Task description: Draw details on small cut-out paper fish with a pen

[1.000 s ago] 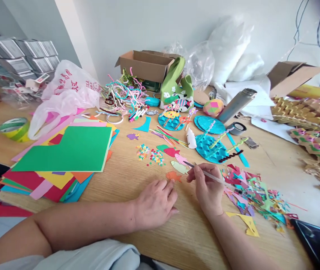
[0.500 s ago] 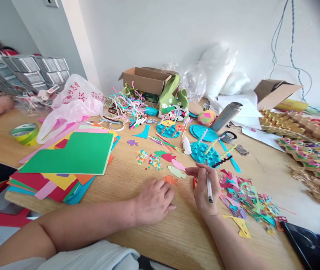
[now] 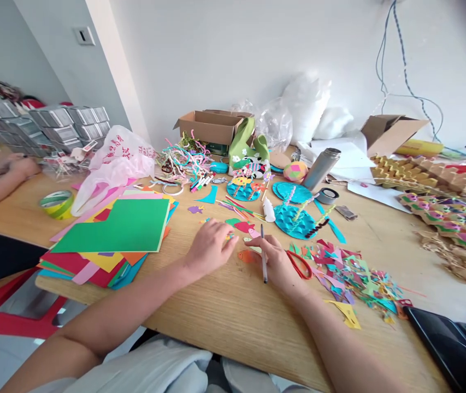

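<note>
My left hand [image 3: 210, 245] is over the small pile of coloured paper dots, its thumb apart from its bent fingers; dots show beside the fingertips, and most of the pile is hidden. A pen [image 3: 264, 262] is in my right hand [image 3: 276, 262], held upright between the fingers. Just left of that hand, an orange paper fish [image 3: 246, 255] lies flat on the table. Beyond it are a red paper fish [image 3: 244, 226] and a pink one [image 3: 254, 233], partly overlapping. Red-handled scissors [image 3: 305, 268] rest partly behind my right hand.
A stack of coloured paper [image 3: 134, 226] lies at left, paper scraps [image 3: 351, 273] at right. Further back are blue craft discs [image 3: 294, 221], a white bottle [image 3: 269, 209], a steel flask [image 3: 323, 170] and pipe cleaners [image 3: 183, 161]. A dark device [image 3: 441, 338] sits front right. Another person's hands [image 3: 22, 166] are far left.
My left hand has moved from beside the orange fish up and left to the dots. My right hand has shifted left toward the fish, uncovering the scissors; the pen has turned more upright.
</note>
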### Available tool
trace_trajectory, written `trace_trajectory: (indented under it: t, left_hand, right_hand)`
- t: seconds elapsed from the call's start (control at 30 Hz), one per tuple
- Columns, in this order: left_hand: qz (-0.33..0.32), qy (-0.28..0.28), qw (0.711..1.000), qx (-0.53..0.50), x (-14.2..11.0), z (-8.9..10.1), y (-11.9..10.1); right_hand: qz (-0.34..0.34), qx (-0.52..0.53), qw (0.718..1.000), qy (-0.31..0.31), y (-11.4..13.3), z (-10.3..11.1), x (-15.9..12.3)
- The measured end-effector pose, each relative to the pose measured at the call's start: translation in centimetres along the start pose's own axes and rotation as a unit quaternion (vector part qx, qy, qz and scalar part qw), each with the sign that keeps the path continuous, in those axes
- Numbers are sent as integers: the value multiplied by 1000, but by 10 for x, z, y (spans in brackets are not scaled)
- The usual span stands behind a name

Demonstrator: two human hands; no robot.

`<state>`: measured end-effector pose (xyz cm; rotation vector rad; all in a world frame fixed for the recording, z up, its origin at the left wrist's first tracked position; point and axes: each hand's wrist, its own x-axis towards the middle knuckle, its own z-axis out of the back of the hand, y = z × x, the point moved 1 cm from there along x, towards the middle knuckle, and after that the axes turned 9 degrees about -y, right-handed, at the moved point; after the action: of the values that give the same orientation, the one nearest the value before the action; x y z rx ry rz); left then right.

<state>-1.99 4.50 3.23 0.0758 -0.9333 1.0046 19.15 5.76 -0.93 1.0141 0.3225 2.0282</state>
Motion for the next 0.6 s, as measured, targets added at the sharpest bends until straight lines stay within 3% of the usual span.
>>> trace_trajectory:
  t: [0.1, 0.23, 0.6]
  left_hand:
    - [33, -52, 998, 13, 12, 6, 16]
    - [63, -104, 992, 27, 6, 2, 31]
    - [49, -107, 993, 4, -22, -20, 39]
  right_hand:
    - [45, -54, 996, 51, 1, -1, -1]
    - [67, -115, 988, 79, 3, -1, -1]
    - [57, -100, 989, 93, 5, 0, -1]
